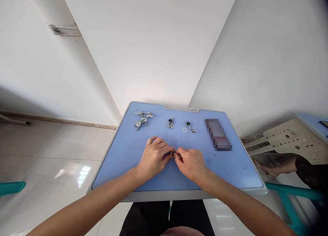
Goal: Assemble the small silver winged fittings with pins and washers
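Over the middle of the blue desk (115, 167), my left hand (153, 157) and my right hand (192, 162) meet at the fingertips. Pinched between them is a small metal part (173, 152), mostly covered by the fingers, so its exact kind does not show. Beyond my left hand, at the far left, lies a cluster of silver metal assemblies (140, 121) with short stems. Straight ahead of the hands sits a small group of metal parts with a black round face (170, 121). To its right are another black-faced part (188, 123), a flat oval metal plate (185, 129) and a small stemmed piece (194, 130).
A pixelated flat dark object (219, 134) lies on the desk's right side. The desk stands against a white wall (153, 51). At the right are a beige desk frame (294, 140), a person's foot (276, 167) and a teal stool (289, 195).
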Tool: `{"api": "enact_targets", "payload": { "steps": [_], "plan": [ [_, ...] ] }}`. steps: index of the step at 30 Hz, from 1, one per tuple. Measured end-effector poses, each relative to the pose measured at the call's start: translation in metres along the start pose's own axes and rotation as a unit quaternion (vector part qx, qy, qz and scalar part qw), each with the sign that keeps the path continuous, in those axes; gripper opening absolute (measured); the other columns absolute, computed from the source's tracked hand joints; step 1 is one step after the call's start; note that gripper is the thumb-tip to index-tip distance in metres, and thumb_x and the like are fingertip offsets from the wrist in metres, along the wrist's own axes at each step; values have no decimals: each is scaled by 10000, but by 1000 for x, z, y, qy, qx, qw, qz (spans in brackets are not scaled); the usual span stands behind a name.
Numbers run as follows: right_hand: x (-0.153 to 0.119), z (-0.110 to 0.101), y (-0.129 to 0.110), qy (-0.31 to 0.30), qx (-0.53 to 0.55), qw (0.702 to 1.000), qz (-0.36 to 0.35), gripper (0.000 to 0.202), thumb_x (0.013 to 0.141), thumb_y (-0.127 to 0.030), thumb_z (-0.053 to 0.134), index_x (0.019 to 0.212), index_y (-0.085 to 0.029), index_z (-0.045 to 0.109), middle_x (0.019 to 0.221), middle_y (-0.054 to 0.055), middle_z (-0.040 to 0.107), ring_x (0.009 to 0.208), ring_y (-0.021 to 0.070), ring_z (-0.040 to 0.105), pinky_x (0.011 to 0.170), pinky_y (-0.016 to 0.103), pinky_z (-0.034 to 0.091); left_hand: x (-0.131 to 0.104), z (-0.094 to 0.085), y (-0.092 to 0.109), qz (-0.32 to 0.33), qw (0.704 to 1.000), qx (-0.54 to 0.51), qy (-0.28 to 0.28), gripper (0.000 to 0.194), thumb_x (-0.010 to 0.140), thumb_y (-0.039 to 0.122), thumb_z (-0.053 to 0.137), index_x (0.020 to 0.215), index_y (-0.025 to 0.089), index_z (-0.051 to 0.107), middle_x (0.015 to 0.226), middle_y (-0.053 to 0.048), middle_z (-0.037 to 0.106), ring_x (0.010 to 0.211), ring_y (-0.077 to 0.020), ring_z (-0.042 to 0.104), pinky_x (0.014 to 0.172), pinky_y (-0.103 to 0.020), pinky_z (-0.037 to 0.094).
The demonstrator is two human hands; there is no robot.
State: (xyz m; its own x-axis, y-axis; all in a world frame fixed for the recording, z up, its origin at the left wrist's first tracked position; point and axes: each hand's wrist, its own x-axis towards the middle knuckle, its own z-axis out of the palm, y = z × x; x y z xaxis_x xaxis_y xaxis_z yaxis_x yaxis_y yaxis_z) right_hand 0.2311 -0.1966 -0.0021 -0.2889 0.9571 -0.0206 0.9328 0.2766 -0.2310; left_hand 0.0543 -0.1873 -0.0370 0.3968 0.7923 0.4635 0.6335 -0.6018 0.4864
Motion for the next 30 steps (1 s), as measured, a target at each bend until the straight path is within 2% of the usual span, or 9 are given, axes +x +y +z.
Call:
{"api": "enact_targets", "payload": {
  "steps": [4, 8, 10, 13, 15, 18, 23, 27, 30],
  "plan": [
    [-1, -1, 3, -2, 41, 999, 19, 258, 931, -222, 498, 683, -210, 568, 527, -17, 550, 468, 132, 428, 524, 294, 173, 0, 0, -2, -13, 999, -17, -29, 237, 846, 148, 684, 1058, 252, 702, 972, -19, 724, 956, -225, 576, 940, -438, 394],
    [0, -7, 12, -30, 224, 971, 75, 266, 909, -257, 489, 650, -205, 519, 516, -52, 448, 476, 105, 346, 516, 263, 226, 0, 2, -4, -34, 997, -14, -62, 339, 823, 182, 722, 1151, 248, 669, 1127, -39, 707, 1083, -259, 548, 976, -471, 382],
    [1, -9, 17, -67, 340, 930, 121, 261, 879, -281, 520, 632, -197, 513, 518, -64, 395, 482, 94, 318, 492, 245, 226, 0, 5, -5, -44, 997, -7, -69, 343, 820, 206, 734, 1155, 239, 670, 1165, -50, 697, 1133, -277, 531, 994, -490, 373],
    [2, -11, 24, -112, 508, 828, 209, 222, 835, -269, 594, 642, -173, 543, 521, -81, 352, 483, 69, 274, 462, 212, 187, 1, 8, -6, -55, 996, 2, -71, 312, 820, 223, 741, 1127, 234, 688, 1183, -55, 693, 1170, -290, 520, 1013, -507, 361],
    [3, -13, 28, -137, 573, 765, 259, 199, 834, -266, 618, 677, -157, 563, 518, -89, 347, 467, 52, 254, 442, 193, 152, 2, 10, -6, -58, 996, 3, -68, 260, 833, 220, 731, 1091, 241, 703, 1178, -47, 695, 1165, -283, 525, 1013, -503, 359],
    [5, -17, 34, -191, 603, 713, 304, 210, 880, -263, 580, 705, -150, 553, 509, -98, 320, 426, 37, 223, 404, 173, 117, 3, 10, -5, -69, 996, -4, -64, 182, 842, 190, 718, 1015, 246, 715, 1147, -27, 705, 1140, -258, 542, 999, -475, 362],
    [8, -26, 36, -290, 624, 630, 361, 283, 980, -211, 431, 708, -161, 493, 525, -107, 255, 384, 27, 215, 352, 132, 147, 6, 0, -3, -69, 994, 11, -78, 168, 860, 121, 662, 992, 224, 678, 1058, -9, 726, 1036, -218, 592, 898, -393, 396],
    [11, -26, 35, -328, 616, 605, 383, 281, 997, -197, 421, 723, -167, 477, 524, -103, 276, 359, 20, 239, 321, 114, 166, 7, -9, 1, 19, 987, 135, -87, 217, 899, 72, 556, 1027, 212, 661, 938, -26, 704, 879, -211, 589, 818, -380, 387],
    [16, -25, 35, -350, 596, 610, 387, 302, 1003, -191, 413, 710, -162, 480, 517, -102, 283, 349, 17, 243, 312, 113, 172, 10, -10, 6, 90, 961, 240, -100, 304, 876, -29, 460, 967, 189, 652, 902, -54, 658, 820, -212, 552, 786, -378, 375]
  ]
}}
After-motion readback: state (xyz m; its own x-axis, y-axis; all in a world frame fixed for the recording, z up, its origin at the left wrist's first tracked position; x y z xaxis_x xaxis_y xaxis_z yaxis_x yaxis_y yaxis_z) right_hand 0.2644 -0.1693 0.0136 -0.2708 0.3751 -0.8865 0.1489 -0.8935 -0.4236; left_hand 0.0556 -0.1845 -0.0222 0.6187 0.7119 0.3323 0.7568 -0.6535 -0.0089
